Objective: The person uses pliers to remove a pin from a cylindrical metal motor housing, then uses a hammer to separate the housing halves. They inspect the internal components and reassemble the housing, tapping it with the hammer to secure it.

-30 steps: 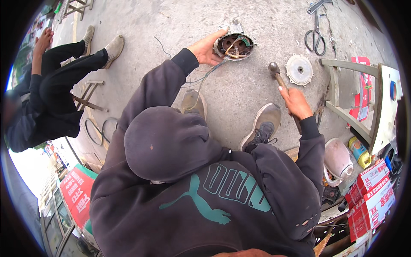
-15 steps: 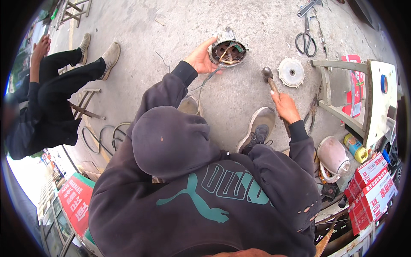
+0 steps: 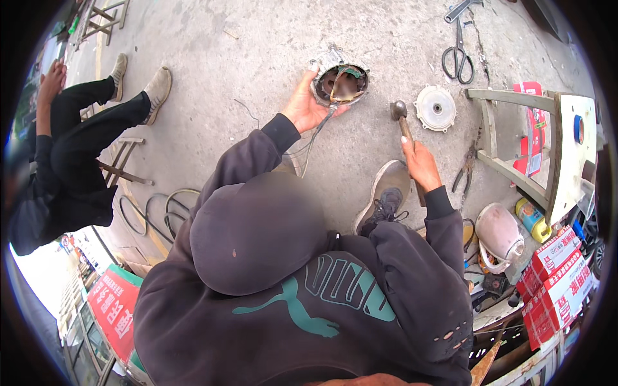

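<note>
My left hand [image 3: 304,108] grips the near-left side of a round metal motor housing [image 3: 353,98], fingers curled under it. The housing's open side is tipped toward me, showing a dark hollow, some wires and a green part inside. A grey cable [image 3: 317,130] runs out of its near edge toward my feet. My right hand [image 3: 421,166] is wrapped round the wooden handle of a hammer [image 3: 399,110], its rounded metal head pointing away from me, apart from the housing. Just right of the hammer head, a round metal cover [image 3: 436,108] with a centre hole lies flat on the concrete.
Scissors [image 3: 458,63], an adjustable wrench [image 3: 461,10] and pliers [image 3: 464,172] lie on the right. Beyond them stands a wooden stool [image 3: 550,151], with a pinkish kettle [image 3: 499,235] and red-white boxes [image 3: 555,293] nearer. A seated person [image 3: 77,138] and coiled hose [image 3: 151,215] are at left.
The motor housing has come slightly toward me, and my left hand now reaches farther beneath it. My right hand and the hammer have shifted a little left and nearer.
</note>
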The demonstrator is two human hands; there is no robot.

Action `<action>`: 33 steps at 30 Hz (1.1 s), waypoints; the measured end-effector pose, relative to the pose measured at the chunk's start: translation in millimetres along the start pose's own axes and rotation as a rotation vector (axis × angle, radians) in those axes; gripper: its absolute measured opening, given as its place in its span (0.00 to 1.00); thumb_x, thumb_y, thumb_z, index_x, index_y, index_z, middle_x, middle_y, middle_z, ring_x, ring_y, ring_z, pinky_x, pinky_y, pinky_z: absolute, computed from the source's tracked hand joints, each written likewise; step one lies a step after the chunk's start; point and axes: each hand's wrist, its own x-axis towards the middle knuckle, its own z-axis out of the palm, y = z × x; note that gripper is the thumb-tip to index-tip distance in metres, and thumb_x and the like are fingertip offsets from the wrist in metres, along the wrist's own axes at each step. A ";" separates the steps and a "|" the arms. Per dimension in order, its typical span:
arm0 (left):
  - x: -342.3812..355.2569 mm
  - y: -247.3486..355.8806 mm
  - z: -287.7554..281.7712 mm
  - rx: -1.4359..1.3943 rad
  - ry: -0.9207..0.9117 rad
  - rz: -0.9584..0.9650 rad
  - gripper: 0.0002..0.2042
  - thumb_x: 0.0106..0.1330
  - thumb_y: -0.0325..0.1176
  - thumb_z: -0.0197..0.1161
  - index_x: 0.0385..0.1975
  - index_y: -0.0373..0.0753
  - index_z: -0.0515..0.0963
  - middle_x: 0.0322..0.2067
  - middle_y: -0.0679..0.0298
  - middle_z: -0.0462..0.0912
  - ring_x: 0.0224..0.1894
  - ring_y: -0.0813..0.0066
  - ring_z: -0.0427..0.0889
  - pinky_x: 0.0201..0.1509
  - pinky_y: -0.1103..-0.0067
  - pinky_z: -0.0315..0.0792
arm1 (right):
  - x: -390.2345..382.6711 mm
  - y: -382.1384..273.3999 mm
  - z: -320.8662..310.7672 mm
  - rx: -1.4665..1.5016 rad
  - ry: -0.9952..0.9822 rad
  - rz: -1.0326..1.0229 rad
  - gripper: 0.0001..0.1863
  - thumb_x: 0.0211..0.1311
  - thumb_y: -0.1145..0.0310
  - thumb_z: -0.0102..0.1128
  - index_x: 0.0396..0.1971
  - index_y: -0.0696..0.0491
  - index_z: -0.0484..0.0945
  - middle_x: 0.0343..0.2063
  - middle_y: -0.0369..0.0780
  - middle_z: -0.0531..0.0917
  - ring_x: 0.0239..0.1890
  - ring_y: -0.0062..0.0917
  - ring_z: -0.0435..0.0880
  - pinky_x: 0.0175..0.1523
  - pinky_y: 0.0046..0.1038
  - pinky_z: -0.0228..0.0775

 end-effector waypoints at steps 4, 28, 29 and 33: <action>-29.9 -20.5 -4.6 -0.166 -0.130 -0.028 0.41 0.69 0.68 0.52 0.73 0.45 0.59 0.70 0.47 0.63 0.68 0.36 0.67 0.60 0.57 0.81 | 9.1 13.9 21.1 -0.049 0.202 -0.091 0.34 0.75 0.39 0.45 0.28 0.59 0.74 0.17 0.40 0.76 0.17 0.28 0.77 0.24 0.34 0.68; -55.7 14.5 98.8 -0.215 -0.340 0.109 0.43 0.65 0.73 0.50 0.68 0.42 0.66 0.64 0.53 0.73 0.62 0.53 0.75 0.61 0.58 0.74 | -68.5 -120.6 -11.9 0.359 0.419 -0.688 0.21 0.74 0.52 0.55 0.34 0.57 0.75 0.18 0.43 0.75 0.19 0.34 0.76 0.28 0.35 0.66; -55.3 14.2 96.6 -0.220 -0.357 0.087 0.42 0.65 0.72 0.51 0.69 0.43 0.66 0.65 0.52 0.71 0.63 0.49 0.73 0.63 0.57 0.73 | -71.0 -120.3 -11.7 0.395 0.389 -0.635 0.22 0.74 0.50 0.55 0.34 0.57 0.75 0.18 0.43 0.74 0.19 0.31 0.74 0.28 0.34 0.66; -43.8 15.6 73.4 -0.284 -0.414 0.035 0.42 0.66 0.71 0.53 0.71 0.44 0.63 0.68 0.48 0.67 0.66 0.40 0.70 0.62 0.57 0.74 | -92.5 -126.3 -31.9 0.687 0.339 -0.737 0.30 0.73 0.41 0.53 0.40 0.59 0.74 0.21 0.34 0.72 0.22 0.16 0.68 0.27 0.21 0.61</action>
